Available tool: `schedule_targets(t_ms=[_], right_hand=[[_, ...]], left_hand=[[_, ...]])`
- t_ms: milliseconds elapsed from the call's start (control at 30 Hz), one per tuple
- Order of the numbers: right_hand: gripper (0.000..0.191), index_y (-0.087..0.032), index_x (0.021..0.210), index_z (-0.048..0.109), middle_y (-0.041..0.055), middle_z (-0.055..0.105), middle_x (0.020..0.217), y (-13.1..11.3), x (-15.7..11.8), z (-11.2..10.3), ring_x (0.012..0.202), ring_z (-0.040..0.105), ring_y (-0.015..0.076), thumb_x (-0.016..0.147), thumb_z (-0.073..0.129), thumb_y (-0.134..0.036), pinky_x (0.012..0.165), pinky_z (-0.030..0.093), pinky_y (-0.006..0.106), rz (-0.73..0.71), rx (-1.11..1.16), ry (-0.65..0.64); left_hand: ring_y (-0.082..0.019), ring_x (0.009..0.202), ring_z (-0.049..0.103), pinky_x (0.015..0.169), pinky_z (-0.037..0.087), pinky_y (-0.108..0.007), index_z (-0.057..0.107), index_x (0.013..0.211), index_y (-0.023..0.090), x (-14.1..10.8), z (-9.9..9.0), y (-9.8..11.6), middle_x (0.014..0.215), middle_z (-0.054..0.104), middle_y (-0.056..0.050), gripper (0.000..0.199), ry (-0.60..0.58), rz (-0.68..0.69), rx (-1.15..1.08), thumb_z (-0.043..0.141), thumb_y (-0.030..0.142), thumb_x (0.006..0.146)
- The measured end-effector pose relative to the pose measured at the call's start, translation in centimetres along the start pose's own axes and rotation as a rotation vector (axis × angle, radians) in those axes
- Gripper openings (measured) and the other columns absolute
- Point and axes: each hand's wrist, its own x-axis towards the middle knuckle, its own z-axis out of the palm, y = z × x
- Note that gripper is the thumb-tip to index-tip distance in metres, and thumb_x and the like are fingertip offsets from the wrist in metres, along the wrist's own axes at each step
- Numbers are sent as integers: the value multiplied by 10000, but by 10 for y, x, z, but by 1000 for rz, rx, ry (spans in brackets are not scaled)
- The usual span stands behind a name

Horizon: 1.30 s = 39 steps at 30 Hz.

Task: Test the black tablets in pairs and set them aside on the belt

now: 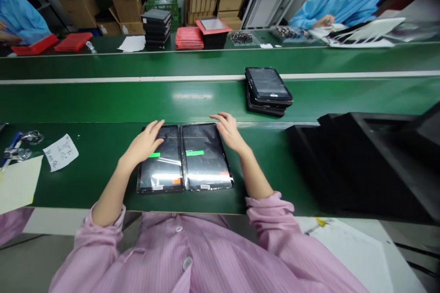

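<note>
Two black tablets lie side by side on the green workbench, both in glossy film with a green label. My left hand (144, 141) rests flat on the upper part of the left tablet (160, 176), fingers spread. My right hand (230, 132) lies on the top right corner of the right tablet (206, 167), also without gripping it. Beyond them, a stack of several black tablets (268, 89) sits on the green conveyor belt (137, 100), out of reach of both hands.
A large black tray stack (357, 165) stands to my right. To my left lie a handwritten note (61, 152), a pale yellow sheet (17, 184) and metal tools (17, 149). Across the belt, people in blue gowns work among red trays, tablet stacks and cardboard boxes.
</note>
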Motion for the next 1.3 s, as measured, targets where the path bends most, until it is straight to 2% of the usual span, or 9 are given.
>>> schedule_targets(t_ms=[200,400,500,667,733,867,1033,1167,1300], right_hand=[[732,-274,1358,610,129,465,1358,38,1,44,1299,433,292,999,115,-678,1111,334,535,64,204,24],[724,-230,1208,703,143,598,1279,51,-2,41,1282,480,301,982,212,-712,1128,316,543,47,300,5],[723,-195,1313,611,116,711,973,49,2,42,1252,521,281,1010,140,-652,1103,354,530,50,410,35],[728,-241,1195,700,130,557,1383,49,2,45,1287,509,270,1011,126,-649,1080,400,496,4,212,64],[739,-254,1151,726,114,529,1425,49,0,45,1317,478,275,1008,123,-656,1099,379,507,-27,173,33],[868,-219,1037,745,118,610,1328,49,-1,48,1303,484,282,996,-15,-637,1091,394,498,13,364,69],[888,-214,950,761,108,606,1292,49,1,53,1265,512,284,977,12,-690,1127,362,468,126,531,196],[933,-212,969,759,110,589,1292,47,1,52,1267,513,279,954,-25,-717,1131,363,447,140,479,165],[905,-215,967,753,114,600,1282,43,0,49,1269,509,285,962,-5,-710,1130,360,460,117,466,151]], left_hand=[[-434,1478,294,1137,307,-620,36,1602,194,59,29,41,1656,80,-265,892,-183,168,200,583,427,937],[-470,1300,519,1056,401,-581,160,1604,263,29,27,60,1464,479,-245,909,-285,206,218,640,543,885],[-408,1215,601,1027,438,-527,84,1614,257,27,15,53,1370,530,-225,891,-247,169,133,565,559,927],[-430,1511,202,1174,170,-661,33,1608,222,55,23,35,1649,127,-257,887,-241,164,105,520,561,949],[-446,1510,181,1173,178,-660,49,1608,236,59,27,35,1666,16,-243,886,-282,183,94,540,552,942],[-360,1489,308,1174,293,-545,99,1607,303,45,7,39,1654,218,-145,821,-405,255,-29,515,569,951],[-250,1268,602,1063,465,-393,536,1422,326,40,-37,17,1408,619,-32,468,-493,237,-149,436,492,996],[-298,1356,516,1173,323,-542,694,1242,300,54,-37,-8,1456,571,-65,435,-283,141,-12,393,498,998],[-379,1485,317,1161,146,-717,693,1246,324,55,-25,-18,1603,371,-97,416,-372,37,48,465,530,965]])
